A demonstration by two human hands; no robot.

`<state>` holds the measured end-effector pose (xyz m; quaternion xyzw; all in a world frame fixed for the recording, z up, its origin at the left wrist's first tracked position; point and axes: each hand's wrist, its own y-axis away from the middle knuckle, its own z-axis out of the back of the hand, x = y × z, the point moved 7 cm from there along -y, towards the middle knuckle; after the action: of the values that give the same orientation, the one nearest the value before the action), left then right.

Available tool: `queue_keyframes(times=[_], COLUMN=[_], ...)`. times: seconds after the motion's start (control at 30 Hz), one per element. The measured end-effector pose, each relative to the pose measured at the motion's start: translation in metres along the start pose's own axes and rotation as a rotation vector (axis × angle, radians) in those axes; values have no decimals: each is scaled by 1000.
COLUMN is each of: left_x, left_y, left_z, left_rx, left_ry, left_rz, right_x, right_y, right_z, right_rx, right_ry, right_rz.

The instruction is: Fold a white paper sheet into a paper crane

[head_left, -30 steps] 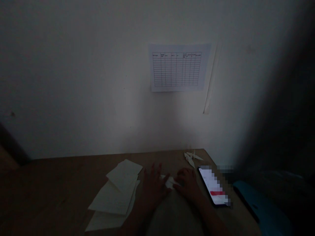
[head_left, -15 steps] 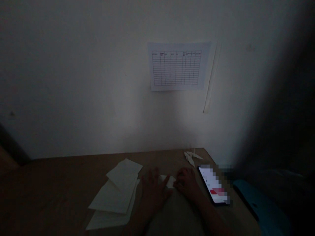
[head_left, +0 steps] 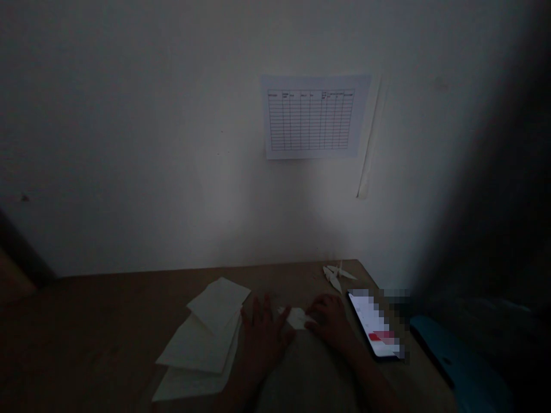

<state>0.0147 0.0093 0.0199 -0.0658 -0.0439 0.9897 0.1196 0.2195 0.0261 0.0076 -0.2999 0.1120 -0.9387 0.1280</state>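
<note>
The scene is very dim. On the wooden table (head_left: 107, 310), a small white folded paper (head_left: 297, 317) lies between my two hands. My left hand (head_left: 262, 332) rests flat with its fingers spread, touching the paper's left side. My right hand (head_left: 329, 321) has curled fingers pressing on the paper's right edge. A larger pale sheet (head_left: 301, 373) stretches from the fold toward me, between my forearms.
Several loose sheets of paper (head_left: 206, 338) lie stacked left of my hands. A lit phone (head_left: 373, 330) lies to the right, with a finished folded paper figure (head_left: 337, 273) beyond it near the wall. A blue object (head_left: 456, 361) sits off the table's right edge. A printed table (head_left: 312, 117) hangs on the wall.
My left hand has slid slightly left and toward me, fingers still spread. My right hand stays on the folded paper. The view has shifted a little.
</note>
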Motion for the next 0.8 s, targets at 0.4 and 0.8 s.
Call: queue_keyframes(times=[0.4,0.8], left_x=[-24,-14], left_y=[-3,-8], left_z=[1,-14], left_rx=[-183,-144], left_ry=[-8,0], left_rz=[-197,-49], right_x=[-5,-8], right_y=[-4,-6], right_z=[-7,-6], right_rx=[-2,-6], right_ry=[-11,1], right_rz=[33,-29])
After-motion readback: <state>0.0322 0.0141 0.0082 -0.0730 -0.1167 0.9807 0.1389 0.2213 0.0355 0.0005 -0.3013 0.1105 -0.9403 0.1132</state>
